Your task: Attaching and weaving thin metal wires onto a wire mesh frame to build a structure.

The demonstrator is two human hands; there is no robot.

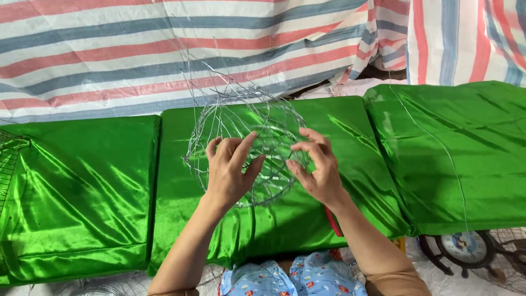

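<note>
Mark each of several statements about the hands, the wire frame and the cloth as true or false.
1. Both hands grip a round wire frame. True.
2. The frame rests over red cloth. False: the cloth is shiny green.
3. The left hand and right hand are bare. True.
4. A plain white sheet hangs behind. False: the tarp is striped red, blue and white.
5. A thin loose wire crosses the right cushion. True.
</note>
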